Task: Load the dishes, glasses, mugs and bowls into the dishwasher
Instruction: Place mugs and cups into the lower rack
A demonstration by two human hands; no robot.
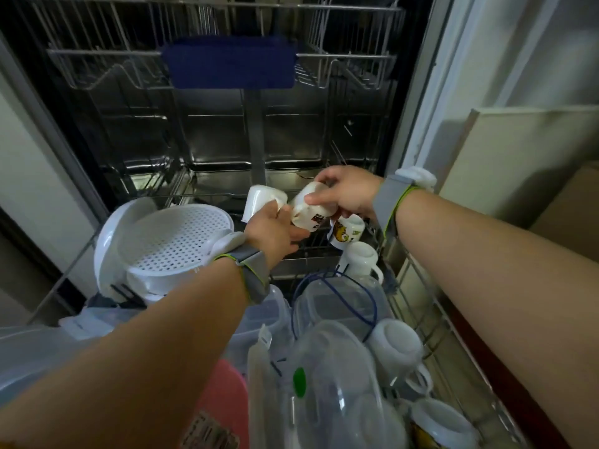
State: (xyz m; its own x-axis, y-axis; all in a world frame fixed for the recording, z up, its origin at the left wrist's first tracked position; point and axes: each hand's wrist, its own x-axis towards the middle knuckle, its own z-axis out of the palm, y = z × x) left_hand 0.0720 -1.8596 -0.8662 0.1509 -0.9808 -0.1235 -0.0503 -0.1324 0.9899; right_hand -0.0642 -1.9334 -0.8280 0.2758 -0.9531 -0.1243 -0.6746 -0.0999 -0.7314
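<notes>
**Over the lower rack, both hands on white mugs**

Above the far end of the pulled-out lower wire rack (418, 306), the right hand (348, 192) curls its fingers and thumb round a white ceramic mug with a dark printed label (308, 212), tipped on its side. The left hand (275, 231) grips a plain white mug (262, 202), also tilted, its fingers touching the printed mug too. Both forearms reach forward, each wrist wearing a grey band.

Inside the rack, a white mug with a yellow cartoon print (345, 233) sits just below the right hand, a plain white handled mug (361, 259) beside it. A white perforated plastic colander (175, 236) leans against a white plate (107, 241) at the left. Clear plastic containers (337, 306) and an upturned white mug (397, 348) crowd the near end. The upper rack (97, 69) hangs above.
</notes>
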